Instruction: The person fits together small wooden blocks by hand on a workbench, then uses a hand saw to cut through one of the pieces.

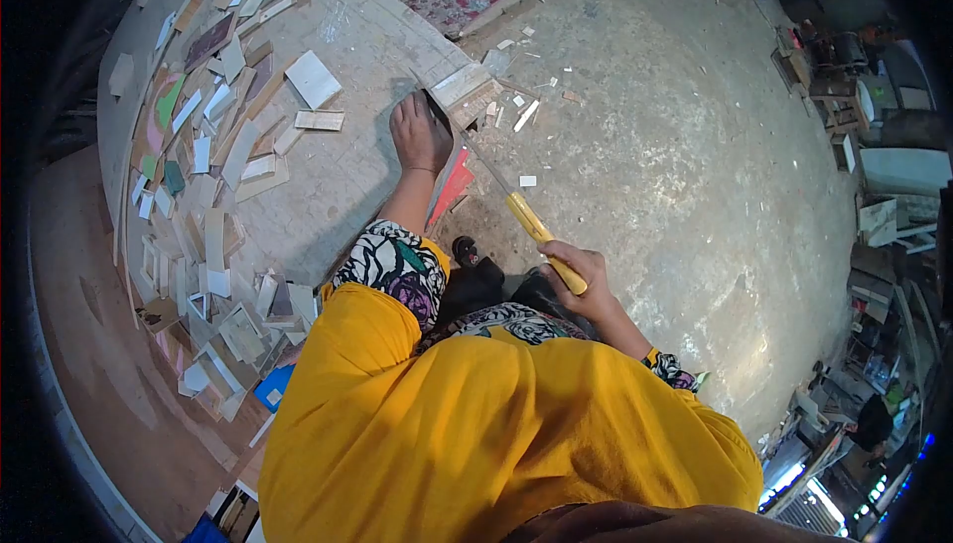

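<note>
My right hand (584, 280) is closed round the long yellow handle of a pull saw (532, 220). The saw's thin metal blade shows almost edge-on, running up and left to the table edge. At that edge my left hand (417, 131) presses with bent fingers on a dark-faced piece of board (438, 118), right beside the blade. Part of this piece is hidden under the hand. A pale wooden block (463, 83) lies at the table corner, just past the blade. Below my left wrist a red pointed piece (454, 186) hangs near the edge.
Many wood and board offcuts (238, 151) lie heaped along the left of the worktable (367, 37). A white-faced offcut (314, 79) lies nearer my left hand. Small scraps (527, 114) dot the concrete floor (675, 146). Stacked goods (879, 186) line the right side.
</note>
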`<state>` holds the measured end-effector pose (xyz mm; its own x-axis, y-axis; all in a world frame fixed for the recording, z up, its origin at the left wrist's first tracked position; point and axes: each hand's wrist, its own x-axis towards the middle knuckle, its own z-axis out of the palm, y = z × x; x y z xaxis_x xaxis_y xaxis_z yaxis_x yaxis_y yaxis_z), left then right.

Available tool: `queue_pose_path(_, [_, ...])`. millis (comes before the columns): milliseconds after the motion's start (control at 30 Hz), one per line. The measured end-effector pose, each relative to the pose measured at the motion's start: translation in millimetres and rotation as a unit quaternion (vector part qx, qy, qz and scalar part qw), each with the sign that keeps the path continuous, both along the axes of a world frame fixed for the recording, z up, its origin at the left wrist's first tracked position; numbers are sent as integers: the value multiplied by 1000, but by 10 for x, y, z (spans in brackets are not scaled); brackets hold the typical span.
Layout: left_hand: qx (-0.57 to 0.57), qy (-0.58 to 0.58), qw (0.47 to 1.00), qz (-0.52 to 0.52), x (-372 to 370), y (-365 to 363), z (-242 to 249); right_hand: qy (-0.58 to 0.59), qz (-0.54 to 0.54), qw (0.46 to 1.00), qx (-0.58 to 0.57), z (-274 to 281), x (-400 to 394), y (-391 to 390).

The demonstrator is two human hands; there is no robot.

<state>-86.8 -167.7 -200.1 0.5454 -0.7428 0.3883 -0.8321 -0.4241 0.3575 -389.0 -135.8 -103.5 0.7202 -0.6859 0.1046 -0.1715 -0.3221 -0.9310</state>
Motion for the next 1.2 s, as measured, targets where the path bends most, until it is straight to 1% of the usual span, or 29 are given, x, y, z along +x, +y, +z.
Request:
queue_pose_path(33, [26,12,1000,4,11,-2,-7,-3,15,1000,-20,-39,7,1])
queue_pose_path(100, [25,9,1000,-13,7,11,-14,-6,29,999,-40,-83,84,-9])
queue_pose_path(167, [26,5,999,-29,14,8,-11,-16,-39,999,-6,-144,395,-90])
queue_pose_path(233, [-21,-10,998,-60,10,37,-10,-47,-25,998,-22,-232,768,-329])
queue_pose_path(267, [-20,-15,998,-59,9,36,-6,-52,-24,998,-22,-270,918,-408])
queue_pose_path(333, [-12,-7,999,-52,13,37,-25,-100,-43,993,-55,-352,1154,-495])
queue_pose_path(433, [-26,11,999,-45,29,33,-39,-78,-63,994,-48,-465,1189,-381])
queue_pose_path(467, [-16,32,999,-40,18,36,-44,-77,-72,994,5,-531,1172,-330])
queue_pose_path(500, [-14,35,999,-39,12,38,-43,-74,-72,995,7,-545,1174,-286])
queue_pose_path(567, [-24,42,998,-45,20,36,-46,-93,-142,982,87,-569,1209,-221])
queue_pose_path(600, [-25,43,998,-45,18,39,-44,-92,-142,982,87,-558,1208,-238])
queue_pose_path(667, [-19,28,999,-31,4,34,-35,-7,-117,993,-18,-530,1187,-310])
queue_pose_path(700, [-19,28,999,-31,16,32,-52,-8,-117,993,-18,-566,1174,-332])
queue_pose_path(767, [-38,3,997,-64,50,46,-97,13,-35,994,-104,-662,1143,-345])
queue_pose_path(800, [-37,3,997,-65,69,51,-133,13,-36,994,-103,-648,1159,-336])
queue_pose_path(867, [-64,154,985,-37,96,60,-203,1,29,985,-168,-622,1199,-303])
queue_pose_path(900, [-62,153,985,-40,68,66,-146,0,25,986,-166,-607,1189,-310])
queue_pose_path(967, [-86,135,986,-37,2,54,31,2,42,991,-125,-580,1173,-368])
queue_pose_path(1000, [-89,97,991,-33,-1,48,17,21,35,993,-112,-566,1167,-393])
queue_pose_path(1133, [-47,89,994,-46,27,47,-37,13,35,992,-121,-536,1178,-367])
queue_pose_path(1200, [-53,83,994,-53,47,44,-37,44,12,990,-133,-572,1219,-318])
